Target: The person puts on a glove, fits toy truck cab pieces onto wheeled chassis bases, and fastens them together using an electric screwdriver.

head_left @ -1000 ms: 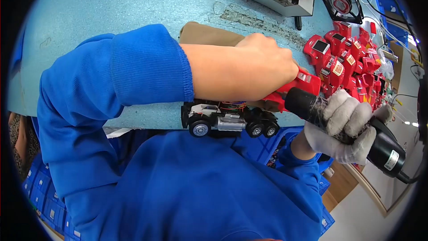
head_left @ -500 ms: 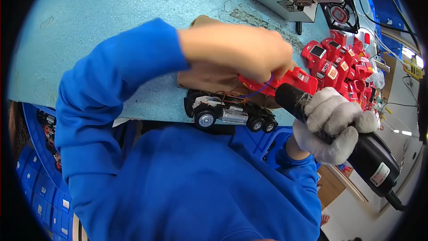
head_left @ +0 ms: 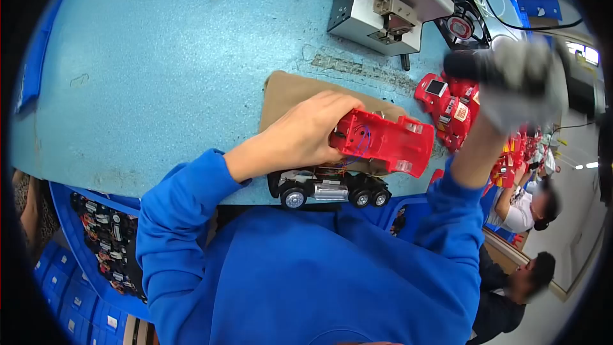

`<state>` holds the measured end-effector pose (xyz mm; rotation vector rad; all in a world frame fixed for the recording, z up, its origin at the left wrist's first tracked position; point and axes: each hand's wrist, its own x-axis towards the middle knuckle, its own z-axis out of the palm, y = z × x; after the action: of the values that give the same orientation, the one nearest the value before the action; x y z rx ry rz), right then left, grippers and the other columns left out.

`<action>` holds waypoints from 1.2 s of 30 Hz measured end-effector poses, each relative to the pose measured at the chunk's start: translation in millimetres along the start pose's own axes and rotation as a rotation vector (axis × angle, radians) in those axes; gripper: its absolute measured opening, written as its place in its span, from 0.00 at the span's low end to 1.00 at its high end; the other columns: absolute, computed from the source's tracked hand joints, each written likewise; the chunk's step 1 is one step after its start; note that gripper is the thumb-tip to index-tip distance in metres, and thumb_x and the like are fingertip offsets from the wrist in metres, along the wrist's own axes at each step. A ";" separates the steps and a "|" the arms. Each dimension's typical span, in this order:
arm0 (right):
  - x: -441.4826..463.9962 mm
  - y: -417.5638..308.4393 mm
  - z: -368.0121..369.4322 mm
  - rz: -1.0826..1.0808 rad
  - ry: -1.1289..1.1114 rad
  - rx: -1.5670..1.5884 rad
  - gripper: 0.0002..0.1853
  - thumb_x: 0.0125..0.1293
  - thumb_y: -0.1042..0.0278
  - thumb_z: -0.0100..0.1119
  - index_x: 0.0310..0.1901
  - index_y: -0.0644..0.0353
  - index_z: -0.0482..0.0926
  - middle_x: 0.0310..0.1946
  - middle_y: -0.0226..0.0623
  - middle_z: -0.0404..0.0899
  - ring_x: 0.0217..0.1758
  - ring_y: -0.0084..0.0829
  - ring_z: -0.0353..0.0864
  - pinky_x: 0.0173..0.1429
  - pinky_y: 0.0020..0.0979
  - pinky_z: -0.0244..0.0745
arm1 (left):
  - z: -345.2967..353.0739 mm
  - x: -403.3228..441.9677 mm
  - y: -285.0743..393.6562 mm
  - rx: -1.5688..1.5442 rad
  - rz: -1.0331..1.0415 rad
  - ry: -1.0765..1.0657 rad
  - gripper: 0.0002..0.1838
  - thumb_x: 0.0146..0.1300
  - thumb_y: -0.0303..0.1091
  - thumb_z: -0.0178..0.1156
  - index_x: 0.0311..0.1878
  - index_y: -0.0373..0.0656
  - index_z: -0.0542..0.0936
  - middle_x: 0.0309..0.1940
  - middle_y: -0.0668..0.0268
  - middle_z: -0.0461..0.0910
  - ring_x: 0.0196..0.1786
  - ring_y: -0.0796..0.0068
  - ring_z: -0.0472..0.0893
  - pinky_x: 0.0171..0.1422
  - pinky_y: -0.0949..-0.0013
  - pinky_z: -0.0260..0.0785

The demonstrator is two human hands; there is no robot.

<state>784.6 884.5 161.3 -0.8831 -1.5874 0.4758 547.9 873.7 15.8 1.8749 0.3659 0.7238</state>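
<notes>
My bare left hand (head_left: 306, 129) grips the left end of a red toy truck body shell (head_left: 399, 144), hollow side up, with blue and other thin wires showing inside. Right below it, a black toy truck chassis (head_left: 329, 190) with silver-hubbed wheels stands at the table's near edge; thin wires run between the two. My right hand (head_left: 527, 83), in a greyish-white glove, is raised at the right and blurred by motion. Its fingers are closed round a black electric screwdriver (head_left: 463, 65), whose tip points left, away from the shell; its bit cannot be made out.
A brown cloth pad (head_left: 284, 92) lies under the shell on the blue table (head_left: 159, 76). A metal machine (head_left: 377, 9) and a small fan (head_left: 461, 27) stand at the back. Red truck shells (head_left: 447, 112) are heaped at right. A blue bin (head_left: 105, 243) holds chassis. Two people sit beyond.
My right hand has lifted the screwdriver away from the shell, up and to the right. My left hand now grips the shell's left end, and the shell sits tilted with its hollow side showing.
</notes>
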 end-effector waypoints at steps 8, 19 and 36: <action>42.3 36.2 40.9 0.259 0.300 0.242 0.10 0.63 0.66 0.54 0.44 0.59 0.71 0.18 0.30 0.66 0.12 0.25 0.65 0.18 0.28 0.65 | -3.0 2.8 3.7 -0.017 -0.054 -0.045 0.31 0.37 0.26 0.72 0.49 0.39 0.73 0.42 0.56 0.76 0.47 0.55 0.76 0.52 0.61 0.70; -61.4 -57.0 37.5 0.047 0.221 0.439 0.15 0.62 0.64 0.48 0.48 0.61 0.71 0.19 0.21 0.65 0.17 0.16 0.64 0.26 0.23 0.59 | -1.4 2.2 3.2 0.007 -0.005 -0.007 0.30 0.37 0.26 0.71 0.49 0.39 0.73 0.42 0.58 0.77 0.46 0.57 0.77 0.52 0.63 0.70; -89.2 -26.8 43.1 0.087 0.238 0.462 0.19 0.63 0.69 0.43 0.56 0.60 0.65 0.17 0.27 0.61 0.10 0.21 0.59 0.19 0.29 0.62 | 0.6 -1.7 -1.4 -0.001 -0.012 -0.007 0.29 0.40 0.27 0.71 0.50 0.38 0.73 0.43 0.56 0.77 0.47 0.54 0.77 0.52 0.61 0.70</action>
<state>737.0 807.2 113.4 -0.6278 -1.1593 0.7352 547.1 872.9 13.8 1.8724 0.3722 0.7094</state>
